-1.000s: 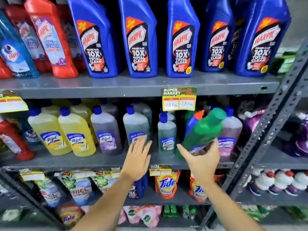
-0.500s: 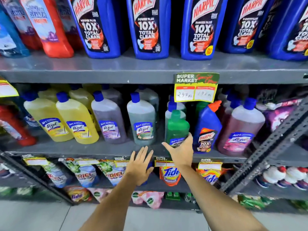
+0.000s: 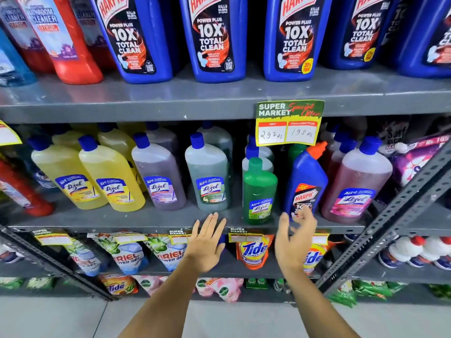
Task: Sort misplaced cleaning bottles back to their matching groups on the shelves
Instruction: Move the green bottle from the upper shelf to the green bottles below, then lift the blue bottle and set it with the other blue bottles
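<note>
Both hands are spread, holding nothing: left hand (image 3: 207, 242), right hand (image 3: 294, 236) by the small Harpic (image 3: 306, 184) (wrong row, w/ Lizol on mid shelf (image 3: 122, 219)). Green bottle (image 3: 260, 191) stands close; a fast grab could tip it.

You are standing in a supermarket aisle, facing grey metal shelves (image 3: 219, 101) that are carrying rows of branded cleaning bottles (image 3: 214, 37) and detergent pouches (image 3: 251, 252). A "Super Market Special Offer" price tag (image 3: 289, 123) is hanging from the shelf edge, showing a handwritten MRP and discounted price, and smaller tags (image 3: 246, 236) are lining the shelf below.
</note>
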Demonstrator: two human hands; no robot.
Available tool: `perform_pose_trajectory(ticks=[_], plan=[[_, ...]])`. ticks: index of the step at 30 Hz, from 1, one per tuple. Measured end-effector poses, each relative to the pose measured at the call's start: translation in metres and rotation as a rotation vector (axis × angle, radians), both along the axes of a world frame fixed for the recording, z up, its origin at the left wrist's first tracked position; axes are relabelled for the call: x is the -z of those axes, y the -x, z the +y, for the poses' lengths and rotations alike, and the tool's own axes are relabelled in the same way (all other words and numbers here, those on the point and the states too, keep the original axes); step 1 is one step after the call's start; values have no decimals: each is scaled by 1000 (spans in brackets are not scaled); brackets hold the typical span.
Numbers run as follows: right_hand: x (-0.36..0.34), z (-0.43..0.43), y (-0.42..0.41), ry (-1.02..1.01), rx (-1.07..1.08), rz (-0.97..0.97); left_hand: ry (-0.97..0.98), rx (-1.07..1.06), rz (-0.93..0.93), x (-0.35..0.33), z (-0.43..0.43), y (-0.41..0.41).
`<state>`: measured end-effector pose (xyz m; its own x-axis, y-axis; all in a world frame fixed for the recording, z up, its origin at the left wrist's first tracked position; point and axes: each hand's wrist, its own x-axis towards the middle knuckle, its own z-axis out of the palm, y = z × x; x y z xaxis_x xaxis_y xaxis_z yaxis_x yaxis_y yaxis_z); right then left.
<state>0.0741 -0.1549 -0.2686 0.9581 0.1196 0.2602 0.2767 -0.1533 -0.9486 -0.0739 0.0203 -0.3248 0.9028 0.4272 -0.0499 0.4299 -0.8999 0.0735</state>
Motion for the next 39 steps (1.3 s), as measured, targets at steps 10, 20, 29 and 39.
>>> perform_pose_trajectory(ticks=[10,20,29,39], plan=[[-23,5,-73,283,15,27,-35,0,-6,2,-6,-2],[-33,-18,-62,145,41,133,53,9,-190,-35,-22,2],[-125,-105,-13,-78,174,-12,-258,416,-916,-256,-59,-55],[-322,-91,-65,-175,178,-405,-440,162,-702,-311,-36,-89]])
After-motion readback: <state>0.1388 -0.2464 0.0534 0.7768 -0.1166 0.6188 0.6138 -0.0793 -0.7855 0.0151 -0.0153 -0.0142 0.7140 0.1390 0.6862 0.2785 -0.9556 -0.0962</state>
